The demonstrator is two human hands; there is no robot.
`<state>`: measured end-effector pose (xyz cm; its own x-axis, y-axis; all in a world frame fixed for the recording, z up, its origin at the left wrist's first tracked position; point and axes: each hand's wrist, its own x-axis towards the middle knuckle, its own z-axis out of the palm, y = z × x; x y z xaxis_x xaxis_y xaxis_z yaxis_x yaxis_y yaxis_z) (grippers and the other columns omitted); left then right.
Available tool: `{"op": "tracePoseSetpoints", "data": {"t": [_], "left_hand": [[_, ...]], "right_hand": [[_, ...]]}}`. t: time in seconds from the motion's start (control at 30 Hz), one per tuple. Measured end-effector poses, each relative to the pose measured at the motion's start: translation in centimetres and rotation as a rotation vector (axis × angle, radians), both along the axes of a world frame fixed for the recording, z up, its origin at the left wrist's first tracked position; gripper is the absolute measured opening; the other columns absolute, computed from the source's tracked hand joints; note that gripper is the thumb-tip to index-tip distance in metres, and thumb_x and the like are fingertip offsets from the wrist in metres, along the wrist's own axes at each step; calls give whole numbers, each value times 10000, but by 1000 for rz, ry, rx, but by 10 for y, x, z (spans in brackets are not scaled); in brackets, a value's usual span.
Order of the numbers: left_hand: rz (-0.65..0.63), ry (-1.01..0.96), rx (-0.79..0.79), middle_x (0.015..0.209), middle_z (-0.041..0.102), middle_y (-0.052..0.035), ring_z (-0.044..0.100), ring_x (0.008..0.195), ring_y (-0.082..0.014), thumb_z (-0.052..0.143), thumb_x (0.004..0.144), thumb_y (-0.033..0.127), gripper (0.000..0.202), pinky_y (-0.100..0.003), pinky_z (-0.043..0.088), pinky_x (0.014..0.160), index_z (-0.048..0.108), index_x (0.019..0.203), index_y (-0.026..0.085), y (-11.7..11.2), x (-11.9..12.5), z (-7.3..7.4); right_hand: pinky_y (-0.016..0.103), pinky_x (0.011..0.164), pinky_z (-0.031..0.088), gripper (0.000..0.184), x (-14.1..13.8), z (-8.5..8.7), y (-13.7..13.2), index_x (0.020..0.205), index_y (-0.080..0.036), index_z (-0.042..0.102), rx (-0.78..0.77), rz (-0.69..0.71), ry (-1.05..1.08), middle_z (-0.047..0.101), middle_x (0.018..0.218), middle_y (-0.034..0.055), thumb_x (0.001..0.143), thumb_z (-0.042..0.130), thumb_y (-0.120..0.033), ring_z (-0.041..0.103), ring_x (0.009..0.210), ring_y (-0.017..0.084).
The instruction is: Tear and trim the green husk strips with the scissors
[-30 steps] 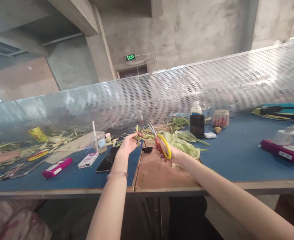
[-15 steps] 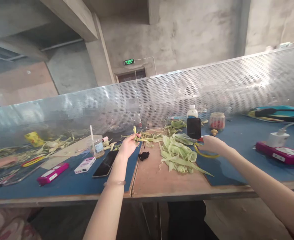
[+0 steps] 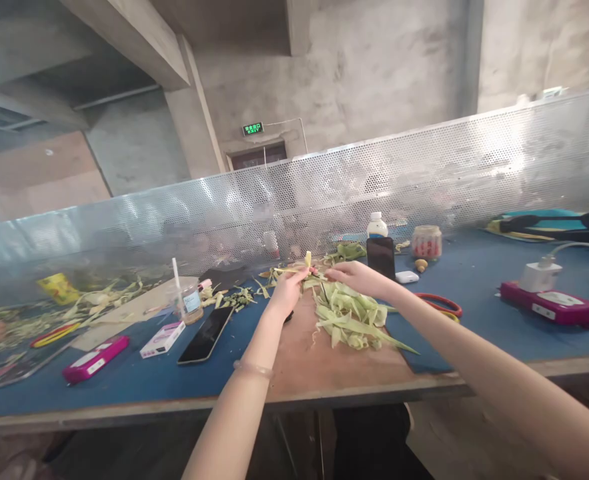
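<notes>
A thin yellowish strip of husk (image 3: pixel 308 257) sticks up from my left hand (image 3: pixel 288 291), whose fingers are pinched on it. Close by on the right is my right hand (image 3: pixel 354 276), its fingers bent and drawn together near the left fingertips; what they hold, if anything, is hidden. Under and in front of the right hand spreads a heap of pale green corn husks (image 3: pixel 351 313) on the bare wooden strip of the table. Scissors with red and yellow handles (image 3: pixel 441 305) lie on the blue mat beside my right forearm, their blades hidden.
Left on the table are a phone (image 3: pixel 207 335), a small white box (image 3: pixel 163 339), a drink cup with straw (image 3: pixel 191 303) and a magenta device (image 3: pixel 97 360). Right stand a bottle (image 3: pixel 377 225), a jar (image 3: pixel 427 243) and another magenta device (image 3: pixel 549 304). A perforated metal screen (image 3: pixel 314 200) runs behind.
My right hand has let go of the scissors, which now lie on the mat, and has moved left to my left hand. The left hand has shifted right with the husk strip.
</notes>
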<state>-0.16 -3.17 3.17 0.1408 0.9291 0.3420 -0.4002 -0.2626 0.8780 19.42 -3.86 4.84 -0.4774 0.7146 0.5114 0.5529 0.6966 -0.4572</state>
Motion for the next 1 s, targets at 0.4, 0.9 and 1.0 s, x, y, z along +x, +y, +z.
{"op": "tracePoseSetpoints", "data": {"t": [0.4, 0.9, 1.0], "left_hand": [[111, 258, 259, 843, 661, -60, 563, 888, -185, 611, 690, 254, 134, -278, 373, 837, 681, 743, 154, 4, 8, -15], [151, 481, 333, 869, 667, -61, 570, 847, -224, 586, 706, 325, 210, -300, 404, 770, 677, 828, 181, -2, 7, -18], [164, 518, 332, 839, 673, -55, 571, 845, -226, 597, 690, 333, 211, -298, 404, 775, 677, 807, 177, -4, 8, -17]], "right_hand": [[229, 588, 356, 311, -28, -33, 24, 686, -143, 609, -209, 195, 476, 549, 634, -7, 674, 567, -450, 480, 603, 105], [222, 573, 342, 171, -21, -26, 15, 651, -148, 617, -354, 438, 708, 572, 816, 18, 659, 635, -318, 457, 630, 78], [229, 579, 336, 181, -23, -27, 14, 632, -152, 613, -292, 395, 687, 551, 675, -8, 682, 615, -325, 438, 583, 78]]}}
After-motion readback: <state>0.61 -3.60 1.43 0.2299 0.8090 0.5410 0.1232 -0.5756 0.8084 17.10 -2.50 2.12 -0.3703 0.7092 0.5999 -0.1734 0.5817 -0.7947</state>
